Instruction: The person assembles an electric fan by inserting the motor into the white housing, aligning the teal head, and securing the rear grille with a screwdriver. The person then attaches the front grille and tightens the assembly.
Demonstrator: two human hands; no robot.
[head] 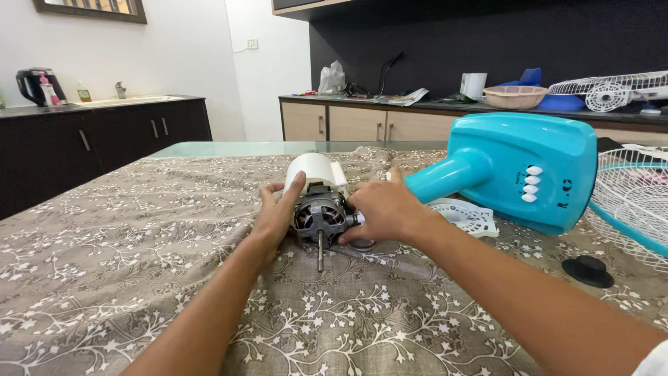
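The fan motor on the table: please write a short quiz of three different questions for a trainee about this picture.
1. True or false: both hands touch the bare metal fan motor with its shaft.
2. Which lies right of the right hand? A) a turquoise plastic fan base B) a red toolbox C) a drill
3. Fill in: the round black plastic cap lies on the patterned brown ____.

Key: 1 true; the left hand grips the other side. 2 A. 3 cloth.

Single head view, looking forward and down across table (104, 278); hands close, far counter perhaps slightly distorted.
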